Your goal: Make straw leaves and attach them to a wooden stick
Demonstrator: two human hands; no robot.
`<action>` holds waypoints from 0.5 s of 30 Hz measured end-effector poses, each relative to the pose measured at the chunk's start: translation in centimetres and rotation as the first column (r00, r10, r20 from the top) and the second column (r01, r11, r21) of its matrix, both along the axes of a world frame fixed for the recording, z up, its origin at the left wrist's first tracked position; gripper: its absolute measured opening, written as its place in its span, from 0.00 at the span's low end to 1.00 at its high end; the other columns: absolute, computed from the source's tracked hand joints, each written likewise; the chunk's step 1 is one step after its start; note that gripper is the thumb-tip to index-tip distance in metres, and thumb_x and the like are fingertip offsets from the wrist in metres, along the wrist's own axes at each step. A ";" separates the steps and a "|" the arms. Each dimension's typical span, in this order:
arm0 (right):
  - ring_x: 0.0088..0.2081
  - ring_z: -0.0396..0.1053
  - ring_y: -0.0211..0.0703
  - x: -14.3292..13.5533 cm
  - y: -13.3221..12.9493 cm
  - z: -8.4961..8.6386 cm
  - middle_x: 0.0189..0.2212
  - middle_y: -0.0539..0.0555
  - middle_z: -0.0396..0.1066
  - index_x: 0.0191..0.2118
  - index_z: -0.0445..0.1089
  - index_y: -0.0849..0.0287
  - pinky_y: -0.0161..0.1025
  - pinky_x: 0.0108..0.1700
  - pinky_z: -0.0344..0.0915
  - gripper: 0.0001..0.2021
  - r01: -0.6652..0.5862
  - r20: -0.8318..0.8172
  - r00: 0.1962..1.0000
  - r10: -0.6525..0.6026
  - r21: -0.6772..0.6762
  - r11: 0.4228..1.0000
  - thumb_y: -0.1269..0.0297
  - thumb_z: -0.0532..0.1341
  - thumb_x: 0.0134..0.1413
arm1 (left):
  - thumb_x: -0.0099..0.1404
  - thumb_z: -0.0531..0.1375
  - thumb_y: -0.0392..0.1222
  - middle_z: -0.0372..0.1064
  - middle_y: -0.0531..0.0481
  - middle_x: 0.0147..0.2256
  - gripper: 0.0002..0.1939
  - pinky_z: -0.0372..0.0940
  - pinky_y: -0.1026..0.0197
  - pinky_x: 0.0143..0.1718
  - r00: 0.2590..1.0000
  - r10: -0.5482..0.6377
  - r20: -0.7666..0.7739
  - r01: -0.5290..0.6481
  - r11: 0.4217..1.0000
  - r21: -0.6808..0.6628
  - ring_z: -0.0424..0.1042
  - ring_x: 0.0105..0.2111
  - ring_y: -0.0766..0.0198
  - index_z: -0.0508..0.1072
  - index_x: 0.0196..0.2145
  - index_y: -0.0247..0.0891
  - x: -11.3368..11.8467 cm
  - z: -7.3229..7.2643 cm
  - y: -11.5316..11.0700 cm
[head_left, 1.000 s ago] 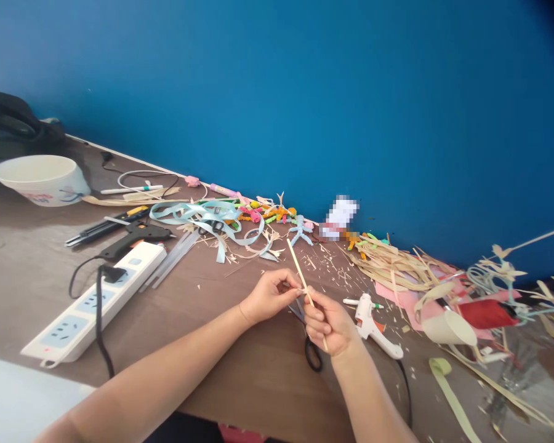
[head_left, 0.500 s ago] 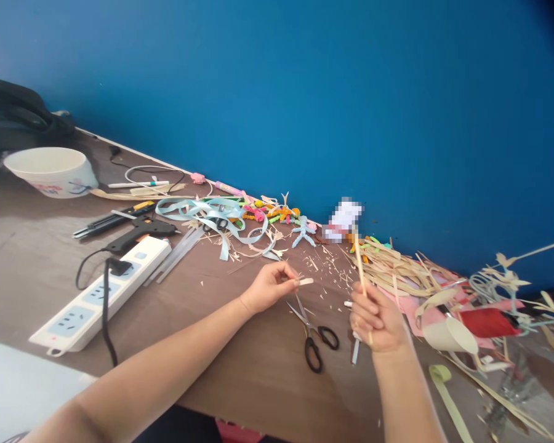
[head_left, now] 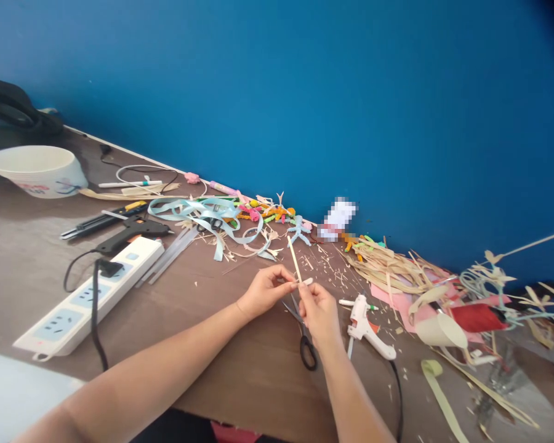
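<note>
My left hand point(head_left: 264, 293) pinches a small pale piece point(head_left: 309, 281) between thumb and fingertips; most of it is covered. Up against those fingertips, my right hand point(head_left: 322, 315) is closed around a thin pale stick point(head_left: 293, 257), which points up and slightly left. Black-handled scissors point(head_left: 308, 354) lie under the hands, partly hidden by my right hand. A white glue gun point(head_left: 365, 325) rests on the table just right of my right hand.
A power strip point(head_left: 64, 329), a black glue gun point(head_left: 132, 232) and a white paper tub point(head_left: 37, 178) are on the left. Blue ribbon point(head_left: 203, 212) lies at the back. Dried strips point(head_left: 397, 264), a red spool point(head_left: 477, 319) and a green ribbon point(head_left: 445, 400) lie right.
My right hand has moved left and down with the stick, meeting my left hand. The white glue gun it was covering now shows. The left hand keeps its pinch.
</note>
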State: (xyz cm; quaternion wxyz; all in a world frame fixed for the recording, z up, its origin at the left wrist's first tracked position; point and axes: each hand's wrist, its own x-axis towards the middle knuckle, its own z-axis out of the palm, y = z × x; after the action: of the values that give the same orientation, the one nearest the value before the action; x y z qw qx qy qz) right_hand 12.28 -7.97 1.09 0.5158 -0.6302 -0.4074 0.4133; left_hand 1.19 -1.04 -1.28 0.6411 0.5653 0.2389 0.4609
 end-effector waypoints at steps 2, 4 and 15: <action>0.09 0.44 0.25 0.0 0.2 0.2 0.07 0.41 0.52 0.19 0.56 0.60 0.26 0.11 0.38 0.18 0.010 -0.059 0.998 -0.011 -0.020 1.000 0.51 0.58 0.45 | 0.51 0.61 0.42 0.67 0.50 0.25 0.09 0.61 0.64 0.32 1.000 0.002 -0.021 -0.001 1.000 0.029 0.66 0.27 0.68 0.66 0.25 0.32 0.0 0.0 -0.1; 0.07 0.43 0.25 0.1 0.3 0.5 0.06 0.40 0.52 0.19 0.57 0.60 0.26 0.10 0.37 0.18 -0.027 -0.196 0.981 0.011 -0.079 0.997 0.51 0.59 0.43 | 0.52 0.60 0.42 0.66 0.50 0.25 0.09 0.61 0.64 0.31 0.999 0.002 -0.035 0.000 0.998 0.056 0.65 0.27 0.68 0.66 0.25 0.32 0.0 0.0 -0.2; 0.06 0.36 0.24 0.6 0.0 0.9 0.03 0.39 0.46 0.17 0.62 0.62 0.25 0.08 0.37 0.18 -0.360 -0.821 0.569 -0.049 -0.302 0.883 0.56 0.53 0.52 | 0.53 0.59 0.43 0.66 0.49 0.26 0.10 0.60 0.65 0.29 0.995 -0.041 -0.092 0.053 0.990 0.131 0.64 0.26 0.68 0.64 0.25 0.33 -0.3 0.5 -0.6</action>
State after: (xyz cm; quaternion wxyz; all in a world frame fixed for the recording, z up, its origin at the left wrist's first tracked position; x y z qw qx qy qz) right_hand 12.91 -7.95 2.01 0.4487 -0.4306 -0.0787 0.7792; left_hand 0.89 -1.64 -0.81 0.6015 0.6321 0.2225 0.4349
